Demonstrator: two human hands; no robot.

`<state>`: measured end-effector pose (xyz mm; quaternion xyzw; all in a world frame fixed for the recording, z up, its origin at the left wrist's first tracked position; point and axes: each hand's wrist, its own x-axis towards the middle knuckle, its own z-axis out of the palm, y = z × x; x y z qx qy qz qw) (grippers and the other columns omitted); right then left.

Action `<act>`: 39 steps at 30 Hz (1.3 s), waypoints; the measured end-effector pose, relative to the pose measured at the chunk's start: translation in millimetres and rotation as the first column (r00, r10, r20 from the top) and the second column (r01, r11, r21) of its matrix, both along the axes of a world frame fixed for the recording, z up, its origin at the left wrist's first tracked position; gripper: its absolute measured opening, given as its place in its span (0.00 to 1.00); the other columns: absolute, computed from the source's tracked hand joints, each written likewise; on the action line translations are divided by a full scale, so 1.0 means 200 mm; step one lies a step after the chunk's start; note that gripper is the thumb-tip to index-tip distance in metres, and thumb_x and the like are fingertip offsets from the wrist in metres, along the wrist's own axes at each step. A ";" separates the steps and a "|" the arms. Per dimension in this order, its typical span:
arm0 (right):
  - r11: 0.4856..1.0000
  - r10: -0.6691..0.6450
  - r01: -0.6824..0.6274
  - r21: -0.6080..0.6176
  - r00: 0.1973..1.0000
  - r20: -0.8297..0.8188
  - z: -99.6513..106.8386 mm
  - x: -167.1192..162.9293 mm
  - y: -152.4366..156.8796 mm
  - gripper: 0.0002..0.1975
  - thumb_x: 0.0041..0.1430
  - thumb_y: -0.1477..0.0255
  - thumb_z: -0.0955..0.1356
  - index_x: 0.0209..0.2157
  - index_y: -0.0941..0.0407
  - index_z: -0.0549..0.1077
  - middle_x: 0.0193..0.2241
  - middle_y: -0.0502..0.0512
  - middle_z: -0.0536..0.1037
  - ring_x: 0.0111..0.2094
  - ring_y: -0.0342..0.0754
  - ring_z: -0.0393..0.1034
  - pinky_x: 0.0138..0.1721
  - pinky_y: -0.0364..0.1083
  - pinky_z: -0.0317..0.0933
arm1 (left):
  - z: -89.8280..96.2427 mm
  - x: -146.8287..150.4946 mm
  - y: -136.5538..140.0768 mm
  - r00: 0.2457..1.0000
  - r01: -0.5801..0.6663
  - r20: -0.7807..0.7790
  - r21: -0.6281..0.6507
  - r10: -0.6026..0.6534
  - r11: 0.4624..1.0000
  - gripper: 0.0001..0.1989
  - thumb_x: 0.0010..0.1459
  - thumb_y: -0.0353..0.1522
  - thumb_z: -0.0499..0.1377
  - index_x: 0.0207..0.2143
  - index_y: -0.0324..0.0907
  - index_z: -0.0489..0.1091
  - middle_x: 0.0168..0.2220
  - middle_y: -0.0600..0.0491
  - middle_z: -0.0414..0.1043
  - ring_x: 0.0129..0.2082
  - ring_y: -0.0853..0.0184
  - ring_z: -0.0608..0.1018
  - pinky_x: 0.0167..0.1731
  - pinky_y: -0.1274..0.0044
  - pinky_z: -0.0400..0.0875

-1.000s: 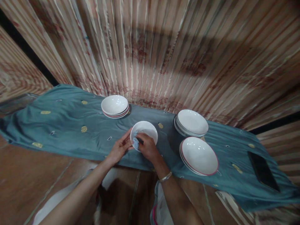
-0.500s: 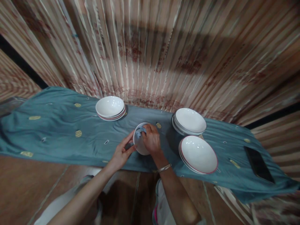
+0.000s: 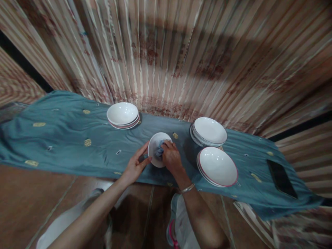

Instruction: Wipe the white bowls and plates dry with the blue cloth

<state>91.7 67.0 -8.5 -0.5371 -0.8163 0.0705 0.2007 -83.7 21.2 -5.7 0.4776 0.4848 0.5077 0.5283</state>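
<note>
A small white bowl (image 3: 154, 142) is tilted up over the middle of the cloth-covered table. My left hand (image 3: 135, 165) grips its left side, thumb at the near rim and fingers behind. My right hand (image 3: 172, 156), with a bangle at the wrist, is closed on a crumpled light blue cloth (image 3: 159, 149) and presses it against the inside of the bowl. Part of the cloth is hidden under my right fingers.
A bowl stack (image 3: 122, 114) stands at the back left. Two more stacks, one dark-rimmed (image 3: 210, 130) and one red-rimmed (image 3: 218, 166), stand close on the right. A black phone (image 3: 281, 178) lies farther right on the teal tablecloth (image 3: 70, 145). A curtain (image 3: 160, 62) hangs behind.
My right hand and the cloth have moved from the bowl's far rim down towards its centre and right side. The bowl now faces up at me more. The view has shifted slightly.
</note>
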 end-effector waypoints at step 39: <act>0.995 -0.001 0.050 0.086 0.872 -0.489 0.14 -0.11 -0.03 0.20 0.64 0.73 0.61 0.55 0.54 0.71 0.61 0.58 0.67 0.62 0.52 0.60 0.65 0.53 0.53 | -0.05 -0.04 -0.03 0.997 0.069 -0.023 0.043 -0.068 0.997 0.38 0.53 0.44 0.65 0.65 0.45 0.61 0.67 0.47 0.59 0.67 0.52 0.61 0.62 0.63 0.61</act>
